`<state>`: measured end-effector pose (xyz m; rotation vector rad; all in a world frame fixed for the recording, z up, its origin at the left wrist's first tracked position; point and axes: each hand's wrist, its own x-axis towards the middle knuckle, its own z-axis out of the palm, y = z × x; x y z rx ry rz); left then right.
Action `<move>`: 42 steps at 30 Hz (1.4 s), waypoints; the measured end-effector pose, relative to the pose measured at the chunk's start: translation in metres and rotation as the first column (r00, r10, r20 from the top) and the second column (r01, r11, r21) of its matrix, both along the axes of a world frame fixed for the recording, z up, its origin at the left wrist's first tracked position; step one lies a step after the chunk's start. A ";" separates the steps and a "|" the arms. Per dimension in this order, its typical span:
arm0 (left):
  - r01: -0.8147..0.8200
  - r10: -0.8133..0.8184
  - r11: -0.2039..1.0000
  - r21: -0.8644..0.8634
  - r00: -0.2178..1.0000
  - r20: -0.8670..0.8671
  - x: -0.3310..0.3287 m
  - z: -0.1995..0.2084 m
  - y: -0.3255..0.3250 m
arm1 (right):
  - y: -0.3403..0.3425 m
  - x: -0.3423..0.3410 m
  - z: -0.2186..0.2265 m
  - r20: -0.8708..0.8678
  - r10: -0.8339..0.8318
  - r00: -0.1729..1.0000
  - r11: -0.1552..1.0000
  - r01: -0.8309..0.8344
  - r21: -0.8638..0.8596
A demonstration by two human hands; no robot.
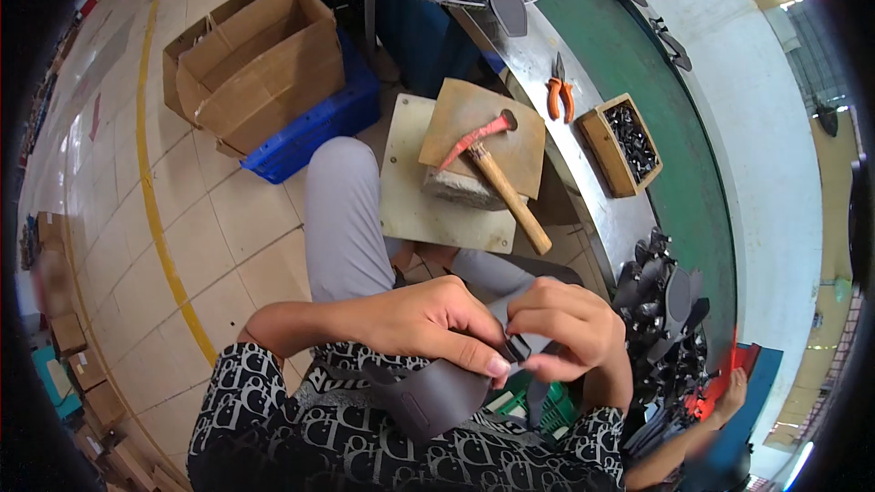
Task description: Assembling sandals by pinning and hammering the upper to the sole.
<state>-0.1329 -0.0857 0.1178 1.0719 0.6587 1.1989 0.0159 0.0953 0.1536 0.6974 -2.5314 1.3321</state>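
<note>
Close to my lap I hold a dark grey sandal (436,401), whose broad, smooth band with a slot in it hangs below my left hand. My left hand (447,328) is closed on the band, thumb on top. Opposite it, my right hand (570,328) pinches a small black buckle (518,347) at the strap's end, between thumb and fingers. Part of the strap is hidden behind the fingers. Ahead of my knees, a hammer (501,178) with a red-painted head and wooden handle lies across a brown board (456,114) on a stone block (465,189).
Orange-handled pliers (561,91) and a wooden box (606,155) of small black buckles lie on the metal ledge beside a green conveyor belt (670,191). Sandal parts (670,310) pile up at right. Cardboard boxes (260,68) sit in a blue crate (319,123). A co-worker's arm (684,446) shows lower right.
</note>
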 end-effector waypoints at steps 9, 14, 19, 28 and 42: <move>0.171 -0.163 0.961 0.219 0.985 -0.057 0.024 0.008 -0.020 | -0.048 0.020 0.012 -0.113 0.163 0.980 0.977 -0.177 -0.120; 0.120 -0.048 0.967 0.226 0.952 -0.301 0.021 0.009 -0.035 | -0.055 0.029 0.024 -0.009 0.061 0.998 0.992 -0.060 0.113; -0.209 0.400 0.875 0.437 0.820 -0.409 0.025 0.007 -0.045 | -0.077 0.038 0.017 0.010 -0.360 0.933 0.915 0.351 0.198; -0.115 0.068 0.953 -0.282 0.983 -0.171 0.030 -0.020 0.015 | -0.063 0.073 -0.057 -0.303 -0.732 0.611 0.651 0.757 -0.046; 0.393 -0.494 0.790 -0.471 0.863 -0.109 0.148 -0.100 0.079 | -0.227 0.434 -0.232 -0.020 -0.469 -0.883 -0.828 0.432 0.357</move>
